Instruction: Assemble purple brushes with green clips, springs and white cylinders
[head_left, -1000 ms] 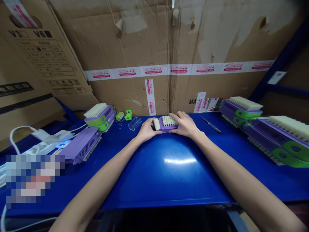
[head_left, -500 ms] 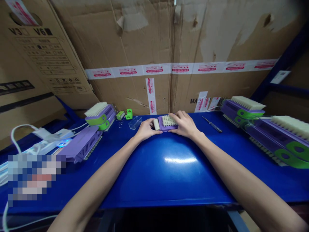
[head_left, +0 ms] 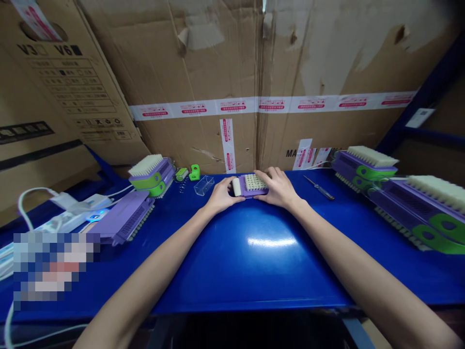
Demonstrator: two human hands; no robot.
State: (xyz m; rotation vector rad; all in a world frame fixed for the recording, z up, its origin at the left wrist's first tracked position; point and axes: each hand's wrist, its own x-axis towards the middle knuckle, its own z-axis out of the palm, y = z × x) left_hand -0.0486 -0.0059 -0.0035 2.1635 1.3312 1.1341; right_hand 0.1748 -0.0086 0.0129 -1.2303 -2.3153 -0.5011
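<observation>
A purple brush (head_left: 250,192) with cream bristle tufts facing up rests on the blue table, between both hands. My left hand (head_left: 222,195) is closed on its left end, where a small cream-white block (head_left: 237,187) sits. Fingers and thumb of my right hand (head_left: 279,188) wrap round the right end, covering part of the bristles and body. Left of my left hand are a clear plastic box (head_left: 204,185), a green bracket (head_left: 194,172), a small green-and-silver part (head_left: 181,174) and several small springs (head_left: 182,185).
Purple-and-green brushes stand at the left (head_left: 152,177) and right (head_left: 365,167). A purple casing (head_left: 123,215) lies beside a white power strip (head_left: 69,218) with cables. A thin screwdriver-like tool (head_left: 319,188) lies right of my hands. Cardboard (head_left: 203,131) walls the back.
Both hands keep their hold on the brush with hardly any movement. The whole view has shifted very slightly.
</observation>
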